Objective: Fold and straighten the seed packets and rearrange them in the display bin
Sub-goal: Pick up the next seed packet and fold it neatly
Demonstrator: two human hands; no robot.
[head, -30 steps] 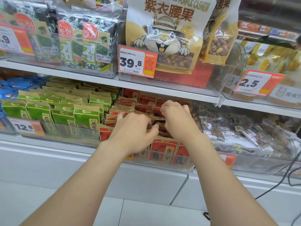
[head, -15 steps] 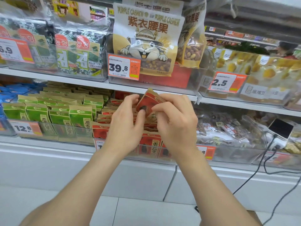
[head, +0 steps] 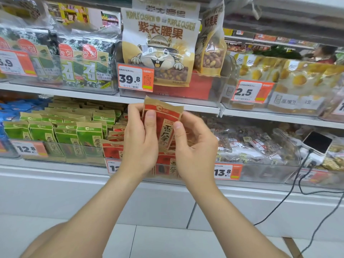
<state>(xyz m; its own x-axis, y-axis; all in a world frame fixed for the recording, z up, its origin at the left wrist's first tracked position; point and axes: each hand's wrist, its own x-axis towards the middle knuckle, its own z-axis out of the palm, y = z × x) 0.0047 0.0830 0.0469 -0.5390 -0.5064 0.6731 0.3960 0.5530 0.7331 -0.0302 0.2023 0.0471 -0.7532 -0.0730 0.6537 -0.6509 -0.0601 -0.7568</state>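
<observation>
above the bin [head: 166, 175], seed packet [head: 163, 118] upright lengthwise, left hand [head: 139, 146], right hand [head: 195, 146] both pinching it

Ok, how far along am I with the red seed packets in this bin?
Front-row packets stand upright in the display bin. In hand: left hand and right hand hold one red packet above it, thumbs on its face. Left: putting it back, and the packets behind look jumbled.

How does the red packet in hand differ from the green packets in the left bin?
The red packet is held in the air, pinched by the left hand and right hand; the green packets stand in rows in their bin. The red packet's front is red, the green packets' green. Both are brown paper with the same round logo.
</observation>
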